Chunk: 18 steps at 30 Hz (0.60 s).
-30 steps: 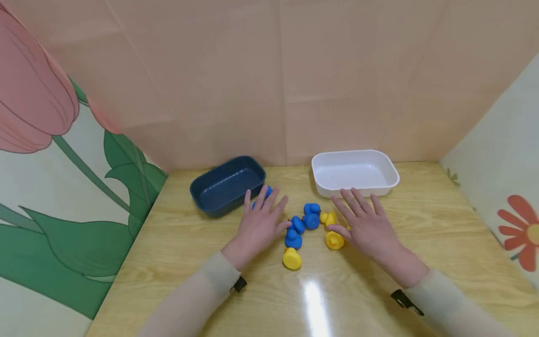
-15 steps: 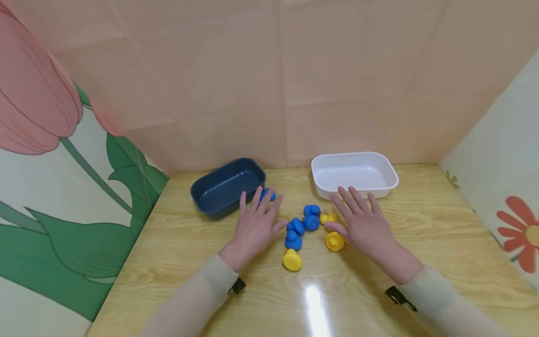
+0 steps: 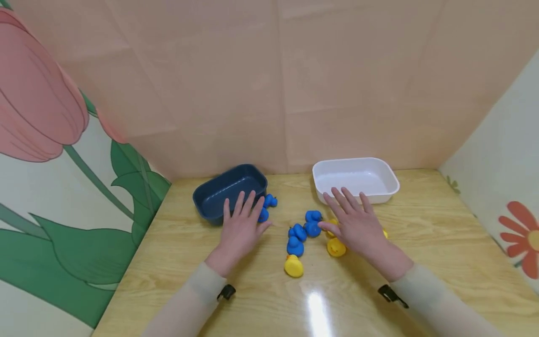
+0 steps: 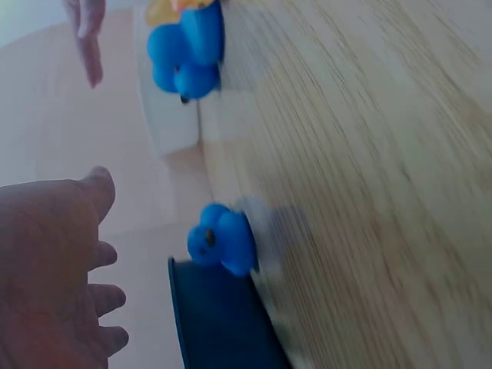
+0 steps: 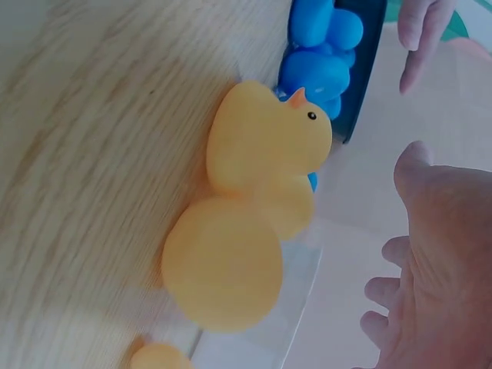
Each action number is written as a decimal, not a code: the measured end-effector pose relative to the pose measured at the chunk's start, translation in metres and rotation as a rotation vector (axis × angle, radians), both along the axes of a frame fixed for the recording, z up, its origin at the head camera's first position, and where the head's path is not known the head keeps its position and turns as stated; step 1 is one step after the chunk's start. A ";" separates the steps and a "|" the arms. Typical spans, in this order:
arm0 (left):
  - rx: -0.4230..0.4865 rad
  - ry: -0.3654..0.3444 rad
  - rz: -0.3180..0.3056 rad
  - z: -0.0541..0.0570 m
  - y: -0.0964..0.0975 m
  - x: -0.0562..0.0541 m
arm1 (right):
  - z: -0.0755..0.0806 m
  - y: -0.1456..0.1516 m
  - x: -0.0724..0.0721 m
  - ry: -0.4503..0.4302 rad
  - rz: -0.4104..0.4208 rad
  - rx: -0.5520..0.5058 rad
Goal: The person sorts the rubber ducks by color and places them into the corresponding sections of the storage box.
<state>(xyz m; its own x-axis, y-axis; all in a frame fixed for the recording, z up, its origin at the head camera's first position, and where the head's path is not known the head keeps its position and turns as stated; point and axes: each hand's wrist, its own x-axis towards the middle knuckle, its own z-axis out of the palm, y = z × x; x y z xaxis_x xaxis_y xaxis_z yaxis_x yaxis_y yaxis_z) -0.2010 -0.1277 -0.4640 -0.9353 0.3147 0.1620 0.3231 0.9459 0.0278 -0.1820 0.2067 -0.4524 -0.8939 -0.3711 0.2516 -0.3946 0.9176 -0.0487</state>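
My left hand point(image 3: 240, 231) is spread palm down, holding nothing, and overlaps the near edge of a dark blue tray point(image 3: 203, 201). Blue rubber ducks point(image 3: 270, 201) sit beside that tray, partly hidden by its fingers. My right hand point(image 3: 358, 229), also spread and holding nothing, hovers over yellow rubber ducks point(image 3: 336, 247), several of them partly covered. Between the hands lies a cluster of blue ducks point(image 3: 295, 246), with one yellow duck point(image 3: 293, 266) at its near end. In the right wrist view a yellow duck point(image 5: 257, 138) stands upright, apart from the palm.
A white tray point(image 3: 355, 175) stands at the back right, its near rim overlapped by the right fingertips. Behind the wooden table point(image 3: 168, 281) hangs a pinkish cloth backdrop point(image 3: 219, 93). Flower-printed panels point(image 3: 84, 224) close off both sides. Black straps point(image 3: 392, 296) show at the wrists.
My left hand has drifted left, uncovering more of the blue ducks by the dark tray. My right hand has shifted slightly left, and a yellow duck shows at its right. The ducks stay put.
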 end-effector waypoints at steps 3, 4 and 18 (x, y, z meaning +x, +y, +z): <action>-0.007 0.009 0.021 -0.002 -0.010 0.000 | -0.003 -0.006 -0.004 0.012 0.019 -0.024; -0.009 0.013 0.027 -0.002 -0.012 0.000 | -0.003 -0.008 -0.005 0.013 0.024 -0.029; 0.071 0.068 0.053 -0.004 -0.040 0.000 | -0.003 -0.038 -0.022 0.008 0.057 -0.025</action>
